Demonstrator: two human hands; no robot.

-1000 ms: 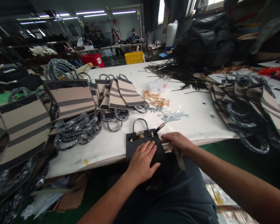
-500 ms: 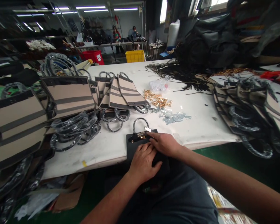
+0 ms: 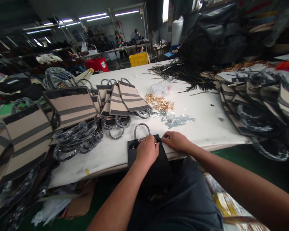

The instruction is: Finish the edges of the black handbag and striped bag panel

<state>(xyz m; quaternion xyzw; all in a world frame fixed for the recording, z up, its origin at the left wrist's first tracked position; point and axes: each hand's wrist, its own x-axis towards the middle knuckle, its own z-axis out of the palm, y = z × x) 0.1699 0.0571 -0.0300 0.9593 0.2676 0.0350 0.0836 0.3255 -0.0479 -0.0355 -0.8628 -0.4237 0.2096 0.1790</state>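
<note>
A black bag panel with a looped handle lies over the front edge of the white table, its lower part towards my lap. My left hand rests on its upper part with bent fingers, over the gold-coloured hardware, which it mostly covers. At the panel's upper right, my right hand pinches the end of a narrow black strap. Beyond the panel lie gold-coloured metal pieces and flat grey pieces.
Beige and black panels with wrapped handles stand at the left, and more panels at the right. Black strips and a plastic bag lie farther back. A yellow crate and people stand beyond the table.
My left hand has moved up onto the hardware with its fingers bent. My right hand has shifted right, off the panel's middle, to the strap end. The view has tilted slightly.
</note>
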